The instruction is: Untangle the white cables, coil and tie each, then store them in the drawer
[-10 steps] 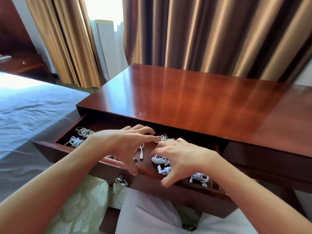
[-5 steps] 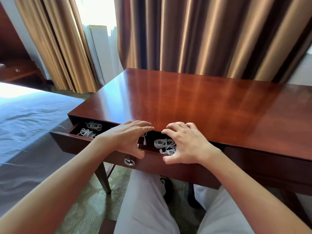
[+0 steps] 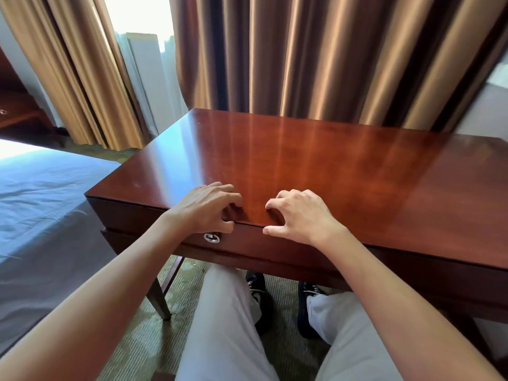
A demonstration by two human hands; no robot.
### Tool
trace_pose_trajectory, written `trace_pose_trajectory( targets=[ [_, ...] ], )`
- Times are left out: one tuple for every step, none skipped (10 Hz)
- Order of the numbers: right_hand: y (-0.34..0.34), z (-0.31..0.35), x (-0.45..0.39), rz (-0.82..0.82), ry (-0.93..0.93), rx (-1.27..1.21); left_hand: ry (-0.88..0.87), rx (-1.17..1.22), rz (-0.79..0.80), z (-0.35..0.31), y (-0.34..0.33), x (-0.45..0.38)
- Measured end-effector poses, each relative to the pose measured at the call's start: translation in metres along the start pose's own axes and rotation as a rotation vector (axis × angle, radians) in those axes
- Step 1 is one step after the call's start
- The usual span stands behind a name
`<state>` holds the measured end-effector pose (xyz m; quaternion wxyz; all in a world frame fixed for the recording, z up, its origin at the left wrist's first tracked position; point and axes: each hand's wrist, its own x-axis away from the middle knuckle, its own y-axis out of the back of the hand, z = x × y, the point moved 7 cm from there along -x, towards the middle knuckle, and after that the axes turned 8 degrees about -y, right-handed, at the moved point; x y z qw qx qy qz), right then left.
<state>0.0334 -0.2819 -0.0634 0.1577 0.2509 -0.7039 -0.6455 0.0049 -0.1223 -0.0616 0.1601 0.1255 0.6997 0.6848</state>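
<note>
With the drawer (image 3: 275, 243) flush in the desk (image 3: 343, 166) at mid-frame, left hand (image 3: 204, 209) and right hand (image 3: 299, 215) rest loosely curled along its edge, gripping nothing.

A bedroom, most likely a hotel room: a bed (image 3: 41, 215) made up with a plain bluish sheet stands just beside a polished reddish wooden desk (image 3: 330, 166). Behind the desk hang full-length, heavy golden-brown curtains (image 3: 316, 56) with daylight showing through a gap. The floor is patterned green carpet (image 3: 154, 350) (seen under the desk), and a dark wooden nightstand (image 3: 16, 111) sits at far left
</note>
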Motion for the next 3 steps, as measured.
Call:
trace_pose_trajectory(
  targets=[
    [0.004, 0.001, -0.003, 0.003, 0.006, 0.001, -0.005, -0.013, 0.015, 0.001, -0.001, -0.003],
    [0.004, 0.002, -0.002, 0.067, 0.004, -0.047, -0.013, -0.066, 0.058, -0.004, -0.002, -0.009],
    [0.014, -0.015, -0.008, 0.129, -0.057, -0.150, -0.010, -0.027, 0.093, -0.015, 0.006, -0.024]
  ],
)
